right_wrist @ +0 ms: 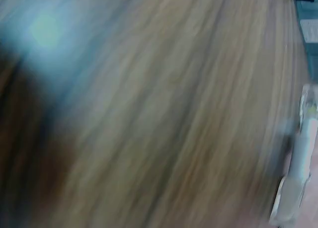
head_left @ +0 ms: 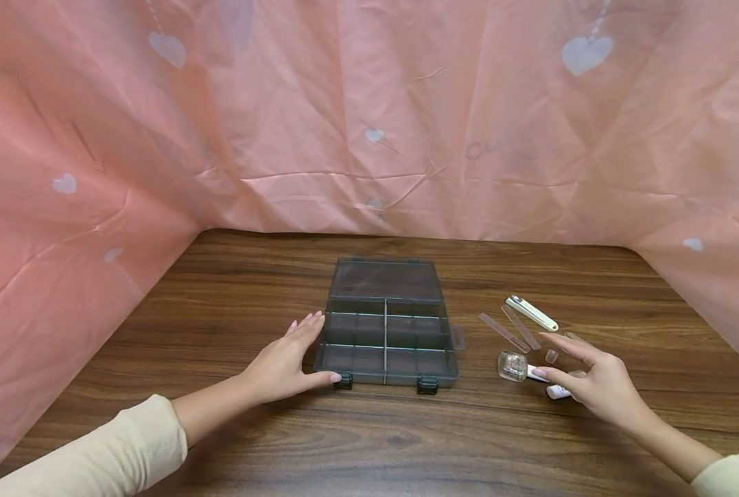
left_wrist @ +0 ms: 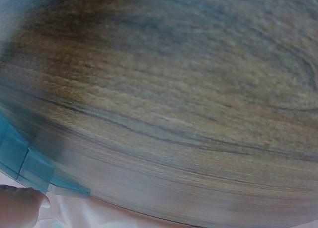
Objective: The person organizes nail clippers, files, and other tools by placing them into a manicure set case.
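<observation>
A grey see-through divider box [head_left: 385, 369] stands on the table with its lid raised at the back; its compartments look bare. My left hand [head_left: 285, 362] rests against the box's left side, fingers extended, thumb by the left front latch [head_left: 343, 381]. To the right, my right hand [head_left: 599, 386] reaches over small nail things with thumb and fingers apart. Its thumb is at the white cap of a glittery nail polish bottle [head_left: 512, 366]; whether they touch, I cannot tell. A second white-capped bottle [head_left: 558, 392] lies partly under that hand.
Beyond the right hand lie a white nail clipper [head_left: 531, 313], two thin pinkish strips [head_left: 503, 331] and a small clear piece [head_left: 552, 356]. Pink cloth [head_left: 400, 159] with hearts hangs around the wooden table [head_left: 245, 276]. Both wrist views show mostly blurred wood.
</observation>
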Action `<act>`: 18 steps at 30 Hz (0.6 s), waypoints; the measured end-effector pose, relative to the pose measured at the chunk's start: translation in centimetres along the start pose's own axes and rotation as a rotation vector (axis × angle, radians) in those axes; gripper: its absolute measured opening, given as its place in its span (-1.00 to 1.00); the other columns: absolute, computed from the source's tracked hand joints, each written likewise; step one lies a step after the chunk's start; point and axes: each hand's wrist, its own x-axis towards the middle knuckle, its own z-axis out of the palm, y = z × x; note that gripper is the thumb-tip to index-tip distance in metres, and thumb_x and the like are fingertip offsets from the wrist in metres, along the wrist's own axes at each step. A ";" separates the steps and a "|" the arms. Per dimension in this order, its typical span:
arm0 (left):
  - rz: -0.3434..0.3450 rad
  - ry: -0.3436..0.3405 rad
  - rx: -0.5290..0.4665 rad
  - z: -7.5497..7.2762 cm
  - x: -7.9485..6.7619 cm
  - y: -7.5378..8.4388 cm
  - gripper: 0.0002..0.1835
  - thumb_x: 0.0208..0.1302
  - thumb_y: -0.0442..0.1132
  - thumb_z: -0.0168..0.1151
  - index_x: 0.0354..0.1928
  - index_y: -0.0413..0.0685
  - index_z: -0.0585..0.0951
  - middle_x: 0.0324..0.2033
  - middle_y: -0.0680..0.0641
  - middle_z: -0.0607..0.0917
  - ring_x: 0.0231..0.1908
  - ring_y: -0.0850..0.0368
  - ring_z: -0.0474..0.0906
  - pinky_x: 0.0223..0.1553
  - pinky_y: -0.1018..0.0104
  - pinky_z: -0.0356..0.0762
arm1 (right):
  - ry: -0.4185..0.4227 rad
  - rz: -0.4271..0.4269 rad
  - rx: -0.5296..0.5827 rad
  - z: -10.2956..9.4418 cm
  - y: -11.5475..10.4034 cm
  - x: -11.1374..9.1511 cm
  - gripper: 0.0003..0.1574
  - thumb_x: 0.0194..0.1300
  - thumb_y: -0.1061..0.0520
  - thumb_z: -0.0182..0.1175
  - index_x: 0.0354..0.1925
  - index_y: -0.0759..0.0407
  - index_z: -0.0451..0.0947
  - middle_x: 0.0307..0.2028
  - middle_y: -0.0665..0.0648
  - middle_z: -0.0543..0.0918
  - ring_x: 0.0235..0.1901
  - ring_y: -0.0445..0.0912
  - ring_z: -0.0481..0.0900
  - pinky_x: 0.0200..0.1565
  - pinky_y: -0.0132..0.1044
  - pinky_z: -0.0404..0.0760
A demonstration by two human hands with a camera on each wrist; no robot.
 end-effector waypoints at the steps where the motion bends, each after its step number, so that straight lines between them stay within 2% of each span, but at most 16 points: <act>1: 0.004 -0.001 -0.002 0.0 0.0 0.0 0.03 -0.01 0.23 0.30 0.34 -0.33 0.20 0.36 -0.24 0.22 0.37 -0.13 0.12 0.38 0.00 0.09 | -0.014 0.005 -0.003 -0.2 0.2 -0.2 -0.34 -0.10 0.19 0.45 0.07 0.04 0.57 0.03 -0.24 0.56 -0.51 -0.54 0.45 -0.50 -0.70 0.35; 3: 0.010 -0.003 -0.005 0.0 0.0 0.0 0.00 -0.01 0.22 0.31 0.33 -0.33 0.23 0.35 -0.24 0.24 0.37 -0.14 0.13 0.38 -0.01 0.10 | -0.030 0.006 -0.007 -0.6 0.7 -0.5 -0.36 -0.09 0.19 0.44 0.05 0.04 0.58 0.02 -0.27 0.56 -0.45 -0.57 0.49 -0.48 -0.73 0.35; 4: 0.012 -0.004 -0.008 0.0 0.0 -0.1 -0.01 0.00 0.21 0.31 0.32 -0.33 0.24 0.35 -0.25 0.24 0.36 -0.14 0.14 0.38 -0.01 0.10 | -0.031 -0.004 -0.002 -0.8 1.0 -0.6 -0.36 -0.10 0.20 0.44 0.05 0.05 0.58 0.01 -0.28 0.56 -0.34 -0.62 0.49 -0.40 -0.76 0.38; 5: 0.014 -0.006 -0.010 0.1 0.0 -0.1 -0.02 0.00 0.20 0.31 0.32 -0.33 0.25 0.35 -0.25 0.24 0.36 -0.14 0.14 0.38 -0.01 0.10 | -0.025 -0.025 -0.009 -0.9 1.3 -0.7 -0.36 -0.12 0.21 0.45 0.03 0.03 0.59 0.02 -0.23 0.58 -0.21 -0.67 0.43 -0.25 -0.80 0.36; 7: 0.008 -0.010 -0.014 0.0 0.0 0.0 -0.04 0.01 0.20 0.31 0.31 -0.32 0.26 0.35 -0.24 0.24 0.36 -0.14 0.14 0.37 -0.01 0.10 | -0.012 -0.059 -0.011 -1.1 1.9 -0.9 -0.36 -0.15 0.21 0.46 0.00 -0.07 0.61 -0.05 -0.50 0.49 -0.01 -0.79 0.18 -0.03 -0.89 0.20; 8: 0.006 -0.012 -0.016 0.0 0.0 0.0 -0.04 0.01 0.19 0.31 0.31 -0.32 0.26 0.35 -0.24 0.24 0.36 -0.14 0.14 0.37 -0.02 0.10 | -0.012 -0.070 -0.009 -1.1 2.2 -1.1 -0.35 -0.16 0.22 0.46 0.00 -0.09 0.61 -0.05 -0.48 0.51 0.00 -0.79 0.19 0.00 -0.89 0.18; 10: 0.002 -0.016 -0.017 0.0 0.0 0.0 -0.05 0.01 0.19 0.31 0.31 -0.31 0.27 0.36 -0.23 0.23 0.36 -0.14 0.14 0.37 -0.02 0.11 | -0.023 -0.079 -0.004 -1.4 2.6 -1.3 -0.35 -0.14 0.23 0.45 -0.01 -0.13 0.61 -0.05 -0.55 0.48 0.02 -0.80 0.17 0.02 -0.93 0.09; 14: -0.003 -0.025 -0.015 0.0 0.0 0.0 -0.05 0.02 0.19 0.30 0.32 -0.30 0.26 0.36 -0.22 0.22 0.36 -0.14 0.13 0.36 -0.04 0.12 | -0.081 -0.047 -0.043 -2.1 3.7 -1.5 -0.36 -0.13 0.18 0.46 0.01 -0.09 0.60 -0.06 -0.64 0.37 -0.02 -0.82 0.12 -0.07 -0.94 0.08; 17: -0.012 -0.033 -0.014 -0.1 0.1 0.0 -0.06 0.02 0.19 0.29 0.32 -0.29 0.26 0.36 -0.22 0.22 0.36 -0.18 0.14 0.34 -0.07 0.15 | -0.151 -0.017 -0.084 -2.8 4.6 -1.4 -0.32 -0.16 0.13 0.48 0.04 0.00 0.58 -0.05 -0.56 0.35 -0.05 -0.79 0.13 -0.12 -0.92 0.10; 18: -0.011 -0.034 -0.013 -0.1 0.1 0.0 -0.06 0.02 0.19 0.29 0.31 -0.30 0.26 0.36 -0.23 0.23 0.35 -0.19 0.14 0.33 -0.08 0.16 | -0.181 -0.007 -0.089 -3.1 4.8 -1.4 -0.31 -0.15 0.12 0.47 0.05 0.01 0.57 -0.02 -0.47 0.41 -0.05 -0.76 0.14 -0.13 -0.92 0.12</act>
